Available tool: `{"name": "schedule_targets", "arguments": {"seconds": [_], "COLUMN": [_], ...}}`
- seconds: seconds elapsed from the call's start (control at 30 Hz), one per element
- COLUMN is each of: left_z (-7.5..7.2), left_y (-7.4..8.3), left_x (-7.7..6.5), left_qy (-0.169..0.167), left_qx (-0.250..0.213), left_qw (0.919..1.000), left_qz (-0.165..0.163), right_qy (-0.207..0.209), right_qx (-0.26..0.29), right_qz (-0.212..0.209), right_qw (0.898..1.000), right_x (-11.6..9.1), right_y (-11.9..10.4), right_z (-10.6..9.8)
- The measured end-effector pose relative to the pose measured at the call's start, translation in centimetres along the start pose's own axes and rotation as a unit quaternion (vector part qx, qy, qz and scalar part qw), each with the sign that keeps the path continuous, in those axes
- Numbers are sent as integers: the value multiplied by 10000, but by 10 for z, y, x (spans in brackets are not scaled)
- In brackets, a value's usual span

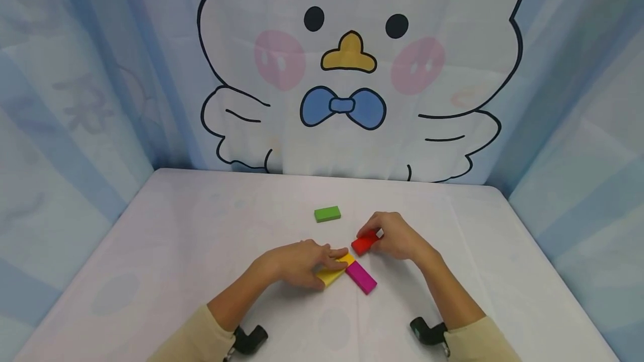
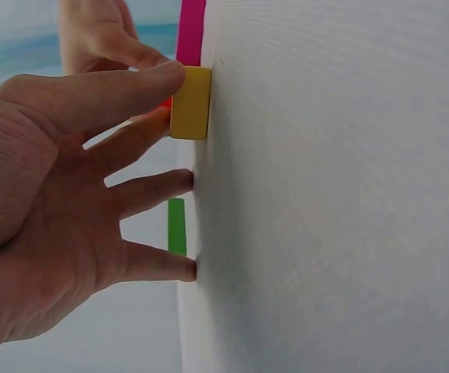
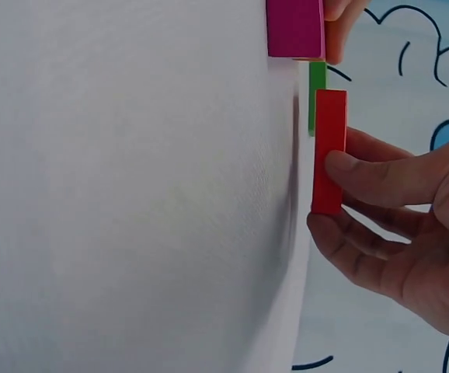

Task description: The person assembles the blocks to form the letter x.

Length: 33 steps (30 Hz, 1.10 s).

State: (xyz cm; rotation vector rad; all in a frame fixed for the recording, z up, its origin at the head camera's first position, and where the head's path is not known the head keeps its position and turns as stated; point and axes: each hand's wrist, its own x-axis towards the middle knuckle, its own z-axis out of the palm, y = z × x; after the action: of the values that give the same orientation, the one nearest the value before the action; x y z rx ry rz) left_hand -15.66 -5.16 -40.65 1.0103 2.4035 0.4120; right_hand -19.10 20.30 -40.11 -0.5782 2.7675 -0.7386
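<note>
In the head view my left hand holds a yellow block down on the table, thumb and index finger on its sides. Its other fingertips touch the tabletop, as the left wrist view shows. A magenta block lies against the far right end of the yellow one, at an angle to it. My right hand pinches a red block between thumb and fingers, just beyond the magenta block. In the right wrist view the red block is close over the table surface.
A green block lies by itself farther back on the white table. Behind the table hangs a curtain with a cartoon print, and more curtains flank both sides. Black wrist-camera mounts show below both sleeves.
</note>
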Motion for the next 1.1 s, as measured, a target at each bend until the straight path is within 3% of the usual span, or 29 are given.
{"name": "schedule_targets", "arguments": {"seconds": [0.33, 1.1], "left_z": [2, 2], "left_y": [0, -1], "left_x": [0, 0], "left_qy": [-26, -9], "left_qx": [0, 144], "left_qw": [9999, 9999], "left_qz": [-122, -21], "right_qy": [-167, -224], "right_qx": [-21, -64], "right_qz": [73, -331], "right_qw": [9998, 9992], "right_x": [0, 3], "right_y": [-4, -8], "right_z": [8, 9]}}
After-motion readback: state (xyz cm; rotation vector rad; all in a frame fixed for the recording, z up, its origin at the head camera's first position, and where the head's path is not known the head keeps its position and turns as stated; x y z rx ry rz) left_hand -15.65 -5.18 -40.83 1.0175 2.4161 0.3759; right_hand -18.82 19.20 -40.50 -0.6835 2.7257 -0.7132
